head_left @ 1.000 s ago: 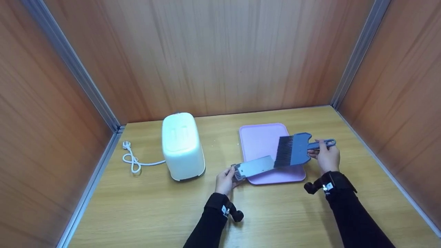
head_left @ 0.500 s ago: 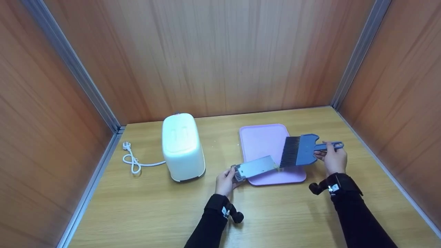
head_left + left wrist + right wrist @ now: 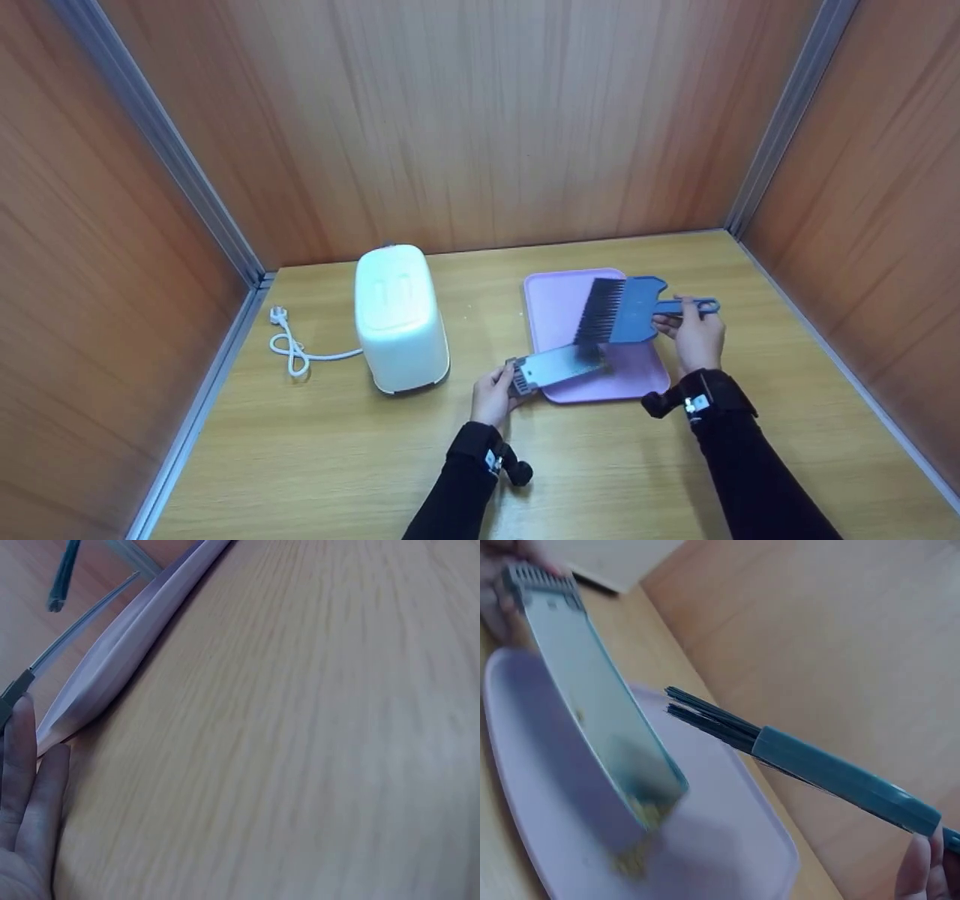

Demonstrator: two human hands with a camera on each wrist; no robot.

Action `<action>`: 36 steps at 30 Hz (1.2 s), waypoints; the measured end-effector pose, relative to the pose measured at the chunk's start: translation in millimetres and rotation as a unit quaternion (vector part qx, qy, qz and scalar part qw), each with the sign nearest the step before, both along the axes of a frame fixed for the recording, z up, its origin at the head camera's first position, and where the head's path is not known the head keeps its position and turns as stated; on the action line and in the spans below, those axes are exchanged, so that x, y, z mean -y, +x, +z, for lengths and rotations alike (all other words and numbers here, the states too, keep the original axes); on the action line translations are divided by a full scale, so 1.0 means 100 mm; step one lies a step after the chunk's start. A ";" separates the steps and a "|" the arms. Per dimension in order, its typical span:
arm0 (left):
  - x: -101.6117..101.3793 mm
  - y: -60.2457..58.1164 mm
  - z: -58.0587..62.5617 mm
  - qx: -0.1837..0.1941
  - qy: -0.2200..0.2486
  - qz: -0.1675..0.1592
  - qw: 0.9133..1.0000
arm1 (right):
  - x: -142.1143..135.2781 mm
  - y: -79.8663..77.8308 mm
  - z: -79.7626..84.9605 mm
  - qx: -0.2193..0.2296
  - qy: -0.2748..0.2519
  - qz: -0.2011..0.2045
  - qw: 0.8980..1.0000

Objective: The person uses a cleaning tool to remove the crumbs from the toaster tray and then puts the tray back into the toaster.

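Note:
My left hand (image 3: 491, 397) pinches the grey slotted end of a narrow metal crumb tray (image 3: 559, 365), held slanting over a purple tray (image 3: 646, 375). My right hand (image 3: 700, 341) grips the handle of a wide blue brush (image 3: 636, 309) with dark bristles. The bristles are above the crumb tray's far part in the head view; in the right wrist view they show apart from its surface. Yellowish crumbs (image 3: 651, 811) gather at the crumb tray's outer end, and more crumbs (image 3: 630, 862) show on the purple tray below it.
A white toaster (image 3: 401, 322) stands on the wooden table (image 3: 360, 465), left of the purple tray. Its white cord (image 3: 330, 358) lies coiled to the left, ending in a plug (image 3: 278, 315). Wooden panels (image 3: 480, 135) enclose the back and sides.
The brush first moved right, off the crumb tray's end, then came back left and farther up over it. My left hand and the crumb tray have stayed almost in place.

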State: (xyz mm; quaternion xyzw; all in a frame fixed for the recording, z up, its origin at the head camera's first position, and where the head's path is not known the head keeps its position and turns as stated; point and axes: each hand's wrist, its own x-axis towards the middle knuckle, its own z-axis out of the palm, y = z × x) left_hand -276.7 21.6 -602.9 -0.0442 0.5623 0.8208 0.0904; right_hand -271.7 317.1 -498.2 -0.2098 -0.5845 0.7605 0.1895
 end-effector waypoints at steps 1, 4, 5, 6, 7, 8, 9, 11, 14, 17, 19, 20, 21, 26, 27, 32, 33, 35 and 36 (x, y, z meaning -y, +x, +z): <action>0.00 0.00 0.00 -0.001 0.005 0.000 1.000 | 0.06 0.00 0.00 0.001 0.000 0.010 1.000; -0.02 0.01 0.00 -0.002 0.012 0.002 1.000 | 0.24 -0.02 -0.03 -0.003 0.005 0.037 0.999; -0.02 0.01 0.00 -0.005 0.011 0.002 1.000 | 0.29 -0.01 -0.04 -0.006 0.007 0.044 0.999; -0.02 0.02 0.00 -0.006 0.010 0.002 1.000 | 0.34 -0.02 -0.06 -0.009 0.009 0.050 0.999; -0.02 0.02 0.00 -0.006 0.009 0.001 1.000 | 0.39 -0.02 -0.08 -0.012 0.006 0.055 0.998; -0.03 0.02 0.00 -0.006 0.009 0.001 1.000 | 0.44 -0.01 -0.09 -0.013 0.006 0.059 0.998; -0.02 0.02 0.00 -0.007 0.006 0.001 1.000 | 0.48 -0.01 -0.11 -0.013 0.005 0.064 0.998; -0.02 0.03 0.00 -0.008 0.004 0.002 1.000 | 0.56 0.00 -0.14 -0.008 0.007 0.070 0.997; -0.02 0.03 0.00 -0.008 0.004 0.008 1.000 | 0.65 0.00 -0.18 0.000 0.011 0.081 0.997; -0.02 0.03 0.00 -0.007 0.000 0.013 1.000 | 0.71 0.00 -0.21 0.009 0.022 0.086 0.996; -0.02 0.03 0.00 -0.009 -0.005 0.014 1.000 | 0.73 0.00 -0.22 0.012 0.027 0.087 0.996; -0.02 0.03 0.00 -0.008 -0.008 0.015 1.000 | 0.73 0.00 -0.22 0.011 0.031 0.088 0.996; -0.02 0.03 0.00 -0.009 -0.012 0.016 1.000 | 0.74 0.00 -0.22 0.012 0.037 0.091 0.995; -0.03 0.02 0.00 -0.006 -0.016 0.017 1.000 | 0.70 0.03 -0.20 0.026 0.082 0.100 0.991; -0.03 0.02 0.01 -0.003 -0.013 0.017 1.000 | 0.68 0.03 -0.19 0.028 0.089 0.101 0.990; -0.02 0.02 0.00 0.001 -0.002 0.013 1.000 | 0.60 0.06 -0.19 0.032 0.106 0.104 0.988; -0.02 0.02 0.00 0.000 -0.003 0.013 1.000 | 0.58 0.06 -0.19 0.029 0.107 0.104 0.988; -0.02 0.03 0.00 -0.003 0.001 0.012 1.000 | 0.54 0.07 -0.20 0.025 0.108 0.104 0.988; -0.02 0.03 0.00 -0.003 0.003 0.013 1.000 | 0.52 0.07 -0.20 0.024 0.110 0.103 0.988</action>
